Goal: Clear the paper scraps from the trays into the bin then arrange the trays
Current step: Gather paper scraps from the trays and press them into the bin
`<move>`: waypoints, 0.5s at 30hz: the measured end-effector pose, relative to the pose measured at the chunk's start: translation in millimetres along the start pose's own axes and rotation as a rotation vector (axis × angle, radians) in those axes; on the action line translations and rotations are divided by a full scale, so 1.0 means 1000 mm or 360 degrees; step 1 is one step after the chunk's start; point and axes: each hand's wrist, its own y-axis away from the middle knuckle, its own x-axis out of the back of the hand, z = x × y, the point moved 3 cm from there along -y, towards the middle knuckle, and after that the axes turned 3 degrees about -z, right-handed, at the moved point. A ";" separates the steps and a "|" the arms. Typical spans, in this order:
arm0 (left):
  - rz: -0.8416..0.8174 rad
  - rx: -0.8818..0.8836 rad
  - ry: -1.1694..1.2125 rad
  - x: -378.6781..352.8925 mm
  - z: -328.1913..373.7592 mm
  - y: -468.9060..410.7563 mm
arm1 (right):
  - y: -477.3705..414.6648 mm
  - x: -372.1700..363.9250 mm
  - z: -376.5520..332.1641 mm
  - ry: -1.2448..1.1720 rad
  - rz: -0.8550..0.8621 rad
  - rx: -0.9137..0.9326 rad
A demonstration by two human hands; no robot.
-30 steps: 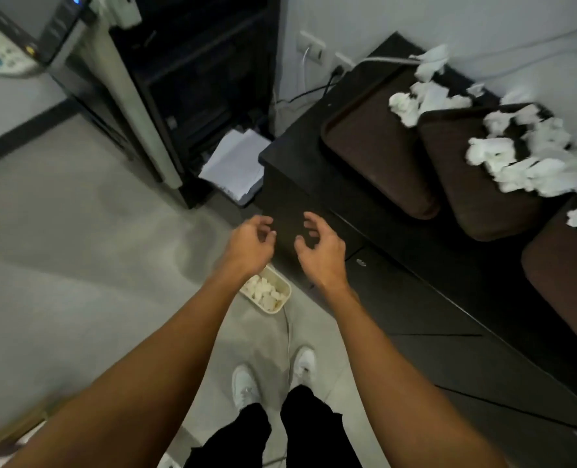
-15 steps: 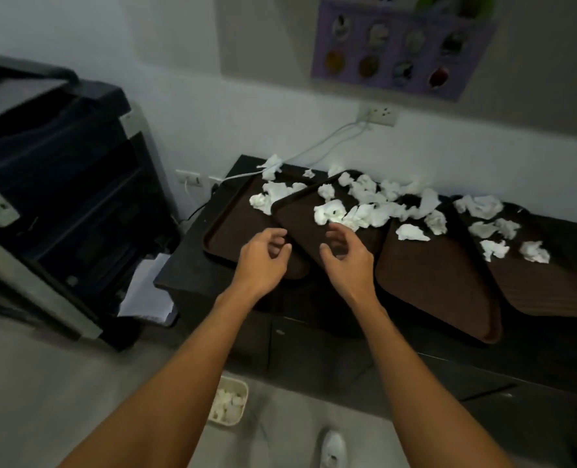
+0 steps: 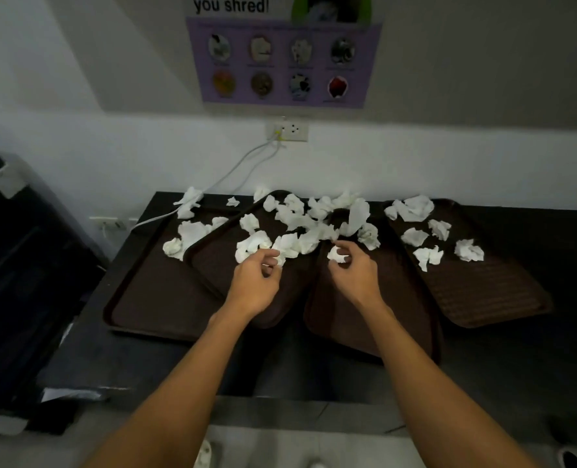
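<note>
Left of centre, the left hand curls half-closed at the edge of the paper scraps heaped across the overlapping brown trays mid-frame; whether it pinches any, I cannot tell. The right hand nips one scrap in its fingertips. Loose pinches could drop crumpled scraps onto the black counter, and no bin shows.

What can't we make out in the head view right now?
- Bin: not in frame, cut off below the bottom edge.
- Poster: its top is cropped; the small captions under the pictures are blurred.
- Left hand: curled fingers hide whether it grips a scrap.
- Middle trays: both forearms cover their near parts.
- Machine on the left: dark and cut by the edge.
</note>
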 end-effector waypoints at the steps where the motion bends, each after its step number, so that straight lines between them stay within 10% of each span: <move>1: -0.0006 0.0028 -0.0013 -0.008 0.000 -0.008 | -0.012 0.001 0.011 0.0060 -0.0028 -0.0020; 15: 0.0125 0.0374 -0.0206 -0.070 -0.042 -0.059 | -0.098 -0.023 0.073 0.0677 -0.0370 0.0127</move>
